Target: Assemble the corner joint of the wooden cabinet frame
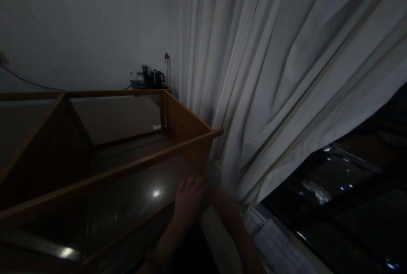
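Observation:
Low in the middle, my left hand [190, 193] is beside the lower right corner of a wooden frame [152, 155] with open sides. Its fingers are bent and bunched together, and whatever they hold, if anything, is hidden. Close on its right, my right hand [225, 208] is smeared by motion, so its fingers do not show clearly. Just above both hands is a pale blur in front of the curtain's lower edge that I cannot make out. The frame has a wooden end panel [187, 115] and an upright divider [51, 151].
A long white curtain [254, 74] hangs close on the right. Behind the frame, a dark kettle [157, 78] stands on a small table [149, 88] by the wall. Folded pale cloth [280, 248] lies at lower right, beside dark glass [343, 180] with reflections. The room is dim.

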`<state>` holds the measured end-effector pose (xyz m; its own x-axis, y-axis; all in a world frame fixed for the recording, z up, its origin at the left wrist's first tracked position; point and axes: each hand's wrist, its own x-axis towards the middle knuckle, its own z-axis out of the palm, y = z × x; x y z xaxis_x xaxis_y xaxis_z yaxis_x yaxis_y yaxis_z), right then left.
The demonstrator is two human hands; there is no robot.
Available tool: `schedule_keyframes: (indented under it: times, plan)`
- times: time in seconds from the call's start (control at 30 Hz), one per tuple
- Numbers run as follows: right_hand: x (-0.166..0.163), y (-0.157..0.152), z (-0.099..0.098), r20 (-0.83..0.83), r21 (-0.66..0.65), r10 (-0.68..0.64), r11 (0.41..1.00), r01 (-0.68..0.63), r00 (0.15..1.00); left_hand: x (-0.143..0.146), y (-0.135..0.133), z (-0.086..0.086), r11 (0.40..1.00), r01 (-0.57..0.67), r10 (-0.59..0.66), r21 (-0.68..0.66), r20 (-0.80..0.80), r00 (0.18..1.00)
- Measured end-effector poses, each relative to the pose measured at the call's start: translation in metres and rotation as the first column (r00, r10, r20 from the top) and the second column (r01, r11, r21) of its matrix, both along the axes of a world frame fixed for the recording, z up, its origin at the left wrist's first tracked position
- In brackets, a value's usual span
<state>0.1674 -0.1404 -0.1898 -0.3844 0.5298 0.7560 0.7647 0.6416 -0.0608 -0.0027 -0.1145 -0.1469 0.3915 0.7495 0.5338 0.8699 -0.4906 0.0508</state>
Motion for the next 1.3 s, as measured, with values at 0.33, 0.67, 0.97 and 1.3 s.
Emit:
schedule_keyframes:
  times: [0.33, 0.67, 0.97, 1.3]
  plan:
    - [-0.004, 0.001, 0.006, -0.051, 0.018, 0.071, 0.997, -0.070, 0.996, -0.024, -0.009, 0.001, 0.986, -0.114, 0.106, 0.125, 0.072, 0.992]
    - [-0.002, 0.001, -0.001, -0.098, -0.150, 0.038, 0.987, -0.053, 0.994, -0.018, -0.003, 0.026, 0.961, -0.071, 0.090, -0.266, 0.058, 0.994]
    - [-0.016, 0.007, -0.001, -0.301, -0.235, 0.000, 0.969, -0.074, 0.954, -0.014, 0.004, 0.022, 0.950, -0.105, 0.128, -0.293, 0.063, 0.990]
    - [-0.042, -0.006, 0.017, -0.586, -0.491, -0.361, 0.870, 0.036, 0.726, -0.007, -0.003, 0.016, 0.954, -0.182, 0.180, -0.240, -0.029, 0.983]
